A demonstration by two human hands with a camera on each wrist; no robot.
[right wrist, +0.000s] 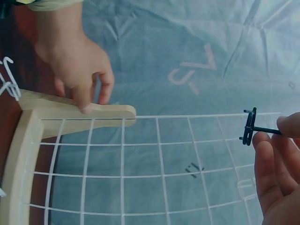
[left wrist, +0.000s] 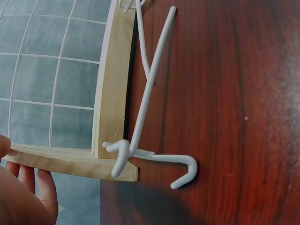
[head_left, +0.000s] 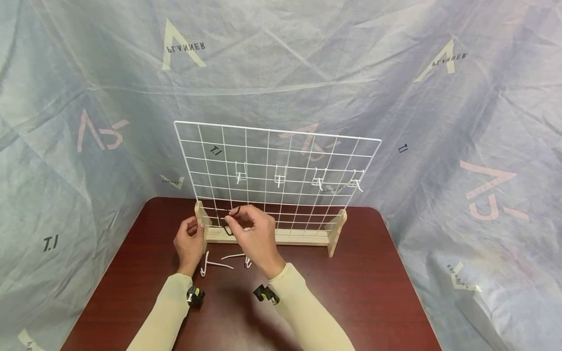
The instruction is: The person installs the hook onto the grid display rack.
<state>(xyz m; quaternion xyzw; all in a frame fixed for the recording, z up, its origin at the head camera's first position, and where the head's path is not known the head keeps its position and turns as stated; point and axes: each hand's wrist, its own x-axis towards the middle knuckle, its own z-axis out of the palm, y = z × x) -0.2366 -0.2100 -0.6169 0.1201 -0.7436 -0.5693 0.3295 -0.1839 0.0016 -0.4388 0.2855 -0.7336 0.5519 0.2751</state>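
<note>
My right hand (head_left: 256, 236) pinches the prong of a small black hook (right wrist: 251, 127) between thumb and fingers, in front of the lower left of a white wire grid panel (head_left: 277, 131). In the right wrist view, the hook's backplate faces away from the fingertips and looks apart from the wires. My left hand (head_left: 189, 243) holds the left upright (right wrist: 112, 112) of the wooden stand, thumb on one side and fingers on the other. White hooks (left wrist: 149, 84) lie on the table below the stand's left part; my right hand partly hides one in the head view.
Several white hooks (head_left: 279, 180) hang in a row across the grid. The stand's right upright (head_left: 337, 233) and base bar (head_left: 303, 240) rest on the dark red table (head_left: 373, 292). A grey printed sheet (head_left: 281, 63) surrounds the table at the back and sides.
</note>
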